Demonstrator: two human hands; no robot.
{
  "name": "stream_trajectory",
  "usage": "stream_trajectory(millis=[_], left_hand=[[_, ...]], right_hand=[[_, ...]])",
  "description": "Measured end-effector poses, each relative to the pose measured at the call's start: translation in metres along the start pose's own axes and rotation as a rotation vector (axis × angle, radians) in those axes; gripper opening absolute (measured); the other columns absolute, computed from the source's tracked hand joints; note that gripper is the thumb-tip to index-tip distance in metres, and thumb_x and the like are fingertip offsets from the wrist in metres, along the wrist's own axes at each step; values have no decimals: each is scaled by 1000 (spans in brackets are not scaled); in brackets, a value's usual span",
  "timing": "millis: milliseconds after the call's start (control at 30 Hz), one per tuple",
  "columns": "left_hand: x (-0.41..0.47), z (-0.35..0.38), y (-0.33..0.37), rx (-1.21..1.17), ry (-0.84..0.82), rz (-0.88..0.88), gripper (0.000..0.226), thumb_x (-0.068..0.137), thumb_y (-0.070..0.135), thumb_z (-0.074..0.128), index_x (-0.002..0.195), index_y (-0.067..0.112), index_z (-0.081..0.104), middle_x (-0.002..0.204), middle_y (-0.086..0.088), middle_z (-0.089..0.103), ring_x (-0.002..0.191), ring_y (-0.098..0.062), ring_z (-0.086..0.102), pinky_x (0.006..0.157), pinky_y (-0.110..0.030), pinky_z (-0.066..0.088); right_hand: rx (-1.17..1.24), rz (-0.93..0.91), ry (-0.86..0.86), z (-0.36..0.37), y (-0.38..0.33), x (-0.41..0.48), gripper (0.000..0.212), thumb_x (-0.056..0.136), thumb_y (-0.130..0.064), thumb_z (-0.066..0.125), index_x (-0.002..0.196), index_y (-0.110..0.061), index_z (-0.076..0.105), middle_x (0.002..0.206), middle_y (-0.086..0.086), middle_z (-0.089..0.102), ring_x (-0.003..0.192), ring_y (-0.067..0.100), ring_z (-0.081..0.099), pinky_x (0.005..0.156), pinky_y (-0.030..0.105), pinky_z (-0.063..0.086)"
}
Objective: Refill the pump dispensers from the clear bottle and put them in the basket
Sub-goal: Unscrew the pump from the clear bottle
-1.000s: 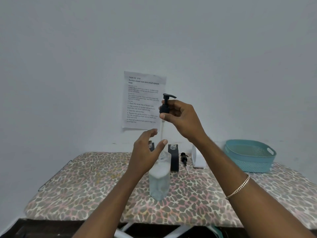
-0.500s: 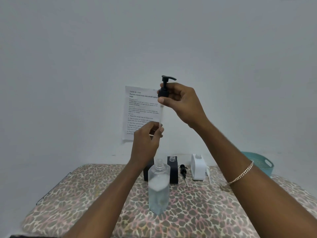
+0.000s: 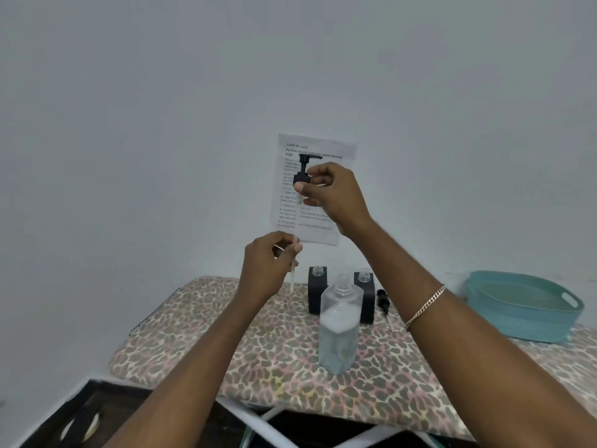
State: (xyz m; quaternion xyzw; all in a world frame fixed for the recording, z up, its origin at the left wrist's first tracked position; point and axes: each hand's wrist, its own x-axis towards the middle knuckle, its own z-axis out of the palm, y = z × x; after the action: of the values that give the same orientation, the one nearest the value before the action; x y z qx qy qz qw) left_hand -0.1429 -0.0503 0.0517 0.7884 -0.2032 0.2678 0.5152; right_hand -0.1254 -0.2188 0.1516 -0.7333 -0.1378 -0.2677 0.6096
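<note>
My right hand [image 3: 329, 192] holds a black pump head [image 3: 303, 171] up in front of the wall. Its clear dip tube [image 3: 293, 273] hangs down, and my left hand [image 3: 268, 263] pinches that tube lower down. The clear bottle [image 3: 339, 328] stands open on the leopard-print table [image 3: 200, 334], partly filled with liquid. Behind it stand two black dispenser bottles [image 3: 316, 294] [image 3: 366, 302] without pumps. Another black pump head [image 3: 382, 299] lies beside them. The teal basket [image 3: 523, 305] sits at the right.
A printed sheet [image 3: 336, 227] is taped to the wall behind my hands. The table's front edge shows white frame legs [image 3: 258, 418] below. A dark surface [image 3: 97, 415] lies at the lower left. My right forearm crosses in front of the area between bottles and basket.
My left hand has closed on the dip tube and slid down it. The right hand keeps the pump raised. The view shifted, bringing the basket more into sight.
</note>
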Motion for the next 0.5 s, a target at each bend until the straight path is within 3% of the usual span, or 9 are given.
stream_trajectory(millis=[233, 367, 433, 500], left_hand=[[-20, -20, -55, 41, -74, -184, 13, 97, 19, 76, 103, 7, 80, 86, -4, 75, 62, -17, 74, 63, -31, 65], [-35, -25, -87, 32, -109, -276, 11, 97, 15, 76, 98, 3, 77, 79, -10, 73, 62, -19, 74, 62, -28, 63], [-43, -27, -100, 40, -129, -317, 8, 97, 13, 76, 93, 6, 76, 78, -12, 71, 59, -16, 72, 61, -24, 61], [-50, -29, -114, 54, -144, -351, 8, 97, 13, 76, 91, 8, 74, 81, -18, 71, 59, -15, 72, 61, -22, 60]], right_hand=[[-46, 229, 8, 67, 57, 0, 24, 83, -8, 87, 97, 0, 69, 90, 11, 72, 71, 22, 69, 84, 49, 64], [-71, 329, 9, 102, 91, -5, 23, 84, -2, 83, 87, 15, 68, 74, 9, 64, 68, 23, 62, 82, 54, 63], [-84, 368, 5, 118, 110, -10, 21, 83, -1, 83, 78, 12, 67, 73, 12, 60, 66, 23, 58, 77, 52, 63], [-109, 398, 2, 132, 130, -15, 23, 82, -1, 82, 72, 8, 64, 71, 12, 57, 65, 21, 55, 67, 42, 58]])
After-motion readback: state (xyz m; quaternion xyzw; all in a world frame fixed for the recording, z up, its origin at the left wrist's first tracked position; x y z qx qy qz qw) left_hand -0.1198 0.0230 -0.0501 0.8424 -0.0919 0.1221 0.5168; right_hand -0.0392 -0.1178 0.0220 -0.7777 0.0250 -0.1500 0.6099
